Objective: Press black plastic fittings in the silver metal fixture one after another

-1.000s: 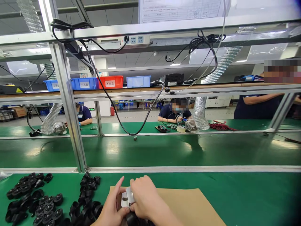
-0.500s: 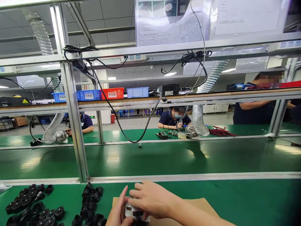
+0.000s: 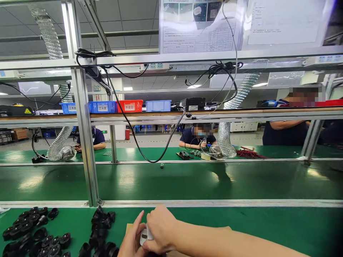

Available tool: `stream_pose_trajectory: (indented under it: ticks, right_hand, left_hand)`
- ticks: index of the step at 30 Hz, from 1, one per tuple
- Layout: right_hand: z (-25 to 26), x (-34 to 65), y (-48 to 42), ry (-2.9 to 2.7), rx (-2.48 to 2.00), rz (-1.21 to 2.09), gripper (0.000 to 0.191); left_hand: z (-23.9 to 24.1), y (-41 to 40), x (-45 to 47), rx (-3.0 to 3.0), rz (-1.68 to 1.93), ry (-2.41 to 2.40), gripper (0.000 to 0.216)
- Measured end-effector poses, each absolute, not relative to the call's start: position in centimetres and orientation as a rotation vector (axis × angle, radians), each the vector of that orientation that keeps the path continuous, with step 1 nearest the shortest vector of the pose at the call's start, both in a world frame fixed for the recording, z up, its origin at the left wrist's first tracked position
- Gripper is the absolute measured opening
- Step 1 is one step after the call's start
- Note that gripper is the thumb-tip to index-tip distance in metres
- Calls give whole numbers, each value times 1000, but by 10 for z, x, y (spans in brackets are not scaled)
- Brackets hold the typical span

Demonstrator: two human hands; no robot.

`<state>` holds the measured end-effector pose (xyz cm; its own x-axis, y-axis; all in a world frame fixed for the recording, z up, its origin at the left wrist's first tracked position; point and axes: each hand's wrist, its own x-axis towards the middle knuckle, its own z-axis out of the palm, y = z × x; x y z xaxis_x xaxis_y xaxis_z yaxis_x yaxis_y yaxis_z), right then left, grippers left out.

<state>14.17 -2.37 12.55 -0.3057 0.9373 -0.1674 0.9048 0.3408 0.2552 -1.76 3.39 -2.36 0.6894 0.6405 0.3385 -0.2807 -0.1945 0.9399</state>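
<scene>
At the bottom middle of the head view, my left hand (image 3: 132, 240) is wrapped round the left side of a small pale plate-like part (image 3: 143, 237) with a dark slot. Its thumb lies along the near side and its index finger points up. My right hand (image 3: 162, 228) reaches in from the right and is closed over the top of the same part, fingers curled down. Most of the part is hidden by my hands, so its exact kind cannot be told. Beneath them lies a sheet of brown cardboard (image 3: 225, 228) on the green table.
Several black round lens-like caps (image 3: 26, 226) lie at the lower left, with a second heap of black cup-shaped pieces (image 3: 99, 228) nearer my left hand. An aluminium post (image 3: 87, 160) rises behind them. A black cable (image 3: 136, 144) hangs in a loop ahead. Co-workers sit across the bench.
My right hand's fingers, stretched out flat over the part before, are now curled down into a grip on it. My left hand stays round it. The view has shifted slightly.
</scene>
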Motion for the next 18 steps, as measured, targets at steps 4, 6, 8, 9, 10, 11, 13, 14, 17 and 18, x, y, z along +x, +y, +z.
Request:
stream_pose_trajectory:
  ticks: [4,6,8,9,10,11,13,14,17,18]
  right_hand:
    - [139,169,-33,2522,1354,242,58]
    - [146,188,-33,2698,1024,360,45]
    - [150,201,-29,2799,804,449,30]
    - [152,204,-25,2825,733,470,28]
    - [152,205,-21,2839,669,470,28]
    - [153,204,-15,2844,598,456,26]
    - [154,199,-2,2824,456,406,19]
    - [154,197,4,2804,396,380,19]
    - [147,191,16,2748,329,321,36]
    - [143,189,16,2738,363,317,41]
  left_hand:
    - [-31,38,-20,1620,819,337,116]
    - [-39,41,-20,1622,845,327,119]
    - [-45,44,-19,1628,857,329,118]
    - [-47,45,-18,1643,843,332,116]
    - [-47,46,-17,1662,831,333,115]
    - [-46,46,-17,1680,818,332,115]
    - [-42,46,-16,1702,800,343,116]
    - [-39,45,-16,1705,800,362,116]
    - [-33,39,-16,1716,809,450,113]
    - [-33,37,-16,1726,812,481,112]
